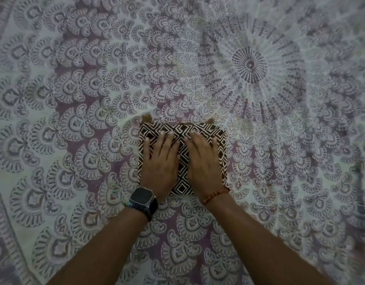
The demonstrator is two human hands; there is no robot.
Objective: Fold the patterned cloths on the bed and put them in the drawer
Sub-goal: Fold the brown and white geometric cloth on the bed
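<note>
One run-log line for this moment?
stage: flattening fold | folded cloth: on bedsheet | left hand: flat, pressing | right hand: flat, pressing | drawer: not visible

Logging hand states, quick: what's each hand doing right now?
Left hand: open, pressing flat on the folded cloth.
Right hand: open, pressing flat on the same cloth.

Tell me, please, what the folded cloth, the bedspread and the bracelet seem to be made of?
The folded cloth looks like matte printed cotton: crisp brown-and-cream diamonds, soft edges, small tassels at the far corners. The bedspread seems a thin printed cotton too, faded purple and white, with slight wrinkles. The bracelet on the right wrist looks like small orange-brown beads, perhaps wood or seed; too small to tell.
</note>
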